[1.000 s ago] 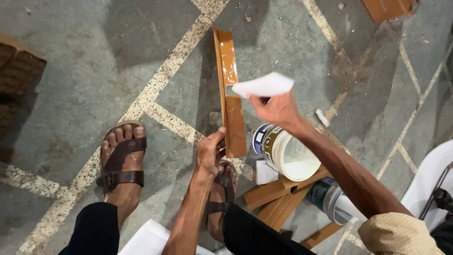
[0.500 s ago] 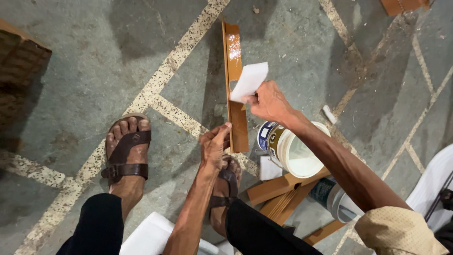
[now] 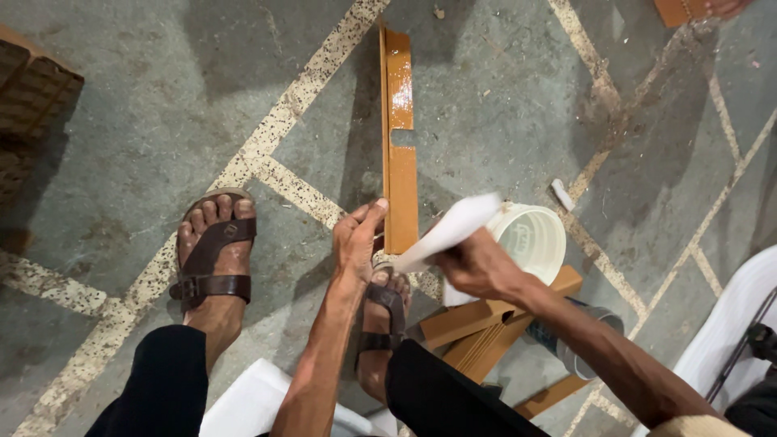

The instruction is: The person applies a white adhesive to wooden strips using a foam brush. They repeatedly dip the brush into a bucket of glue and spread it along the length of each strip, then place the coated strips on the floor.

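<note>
Grey concrete floor (image 3: 162, 97) with speckled inlay lines carries a glossy brown wooden strip (image 3: 400, 146) top centre, white bucket (image 3: 534, 235) and stacked wooden pieces (image 3: 486, 324) lower right.

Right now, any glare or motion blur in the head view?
Head view: wet glare on the upper half of the brown wooden strip; motion blur on the white cloth in the right hand; the left hand is sharp; soft shadows fall across the concrete floor.
</note>
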